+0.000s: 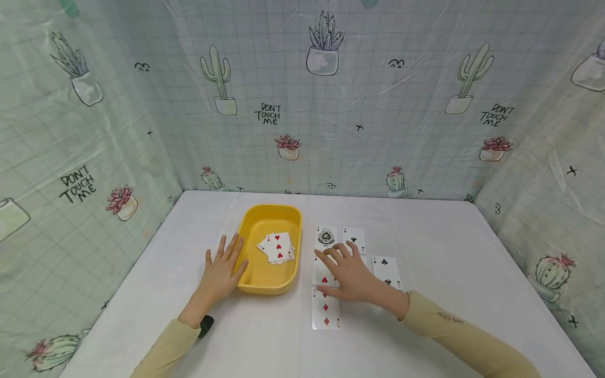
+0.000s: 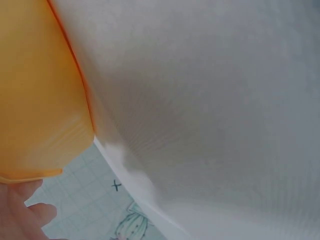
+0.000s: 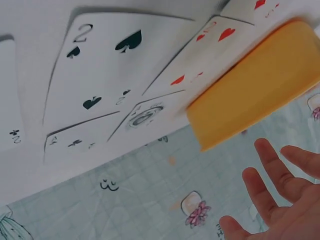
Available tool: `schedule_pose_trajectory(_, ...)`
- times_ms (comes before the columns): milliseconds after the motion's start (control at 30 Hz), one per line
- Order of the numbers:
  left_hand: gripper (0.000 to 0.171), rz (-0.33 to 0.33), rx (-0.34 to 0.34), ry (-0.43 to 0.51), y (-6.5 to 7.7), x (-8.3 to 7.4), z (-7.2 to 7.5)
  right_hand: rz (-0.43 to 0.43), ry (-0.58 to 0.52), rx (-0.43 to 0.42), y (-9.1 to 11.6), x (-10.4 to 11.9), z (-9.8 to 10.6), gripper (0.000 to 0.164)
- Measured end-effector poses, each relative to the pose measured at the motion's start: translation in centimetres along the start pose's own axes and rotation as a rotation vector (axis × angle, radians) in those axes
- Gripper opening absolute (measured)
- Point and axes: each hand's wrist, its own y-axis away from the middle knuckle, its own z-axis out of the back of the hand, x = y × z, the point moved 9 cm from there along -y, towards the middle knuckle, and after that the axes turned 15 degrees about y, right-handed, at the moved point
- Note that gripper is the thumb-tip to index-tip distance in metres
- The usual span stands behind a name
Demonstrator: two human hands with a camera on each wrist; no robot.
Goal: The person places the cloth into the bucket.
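My left hand [image 1: 220, 273] touches the left side of a yellow tray [image 1: 294, 273], its fingers extended. Inside lies a small stack of playing cards, a three of hearts [image 1: 278, 247] uppermost. Above the laid-out cards my right hand [image 1: 352, 278] hovers with its fingers spread, holding nothing. Around it lie an ace of spades [image 1: 326, 237], an ace of clubs [image 1: 355, 240], a two of hearts [image 1: 322, 277], a two of clubs [image 1: 387, 272] and a three of diamonds [image 1: 326, 315]. The right wrist view also shows a two of spades [image 3: 107, 65], which the hand mostly covers in the head view.
All of this sits on a white table [image 1: 439, 252]. A patterned cloth [image 1: 359, 105] with cactus drawings rises behind it and along both sides. A dark object [image 1: 205, 326] shows by the left wrist.
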Motion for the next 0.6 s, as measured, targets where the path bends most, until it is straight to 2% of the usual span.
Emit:
schedule_pose_trajectory(333,0.060,0.008,0.020,0.004,0.0,0.1,0.0,-0.026,-0.026,-0.008,-3.4,-0.6,0.2,0.065)
schedule_pose_trajectory(600,0.060,0.012,0.038,0.003,-0.1,0.3,-0.2,-0.019,-0.019,0.023,-6.0,-0.4,-0.2,0.064)
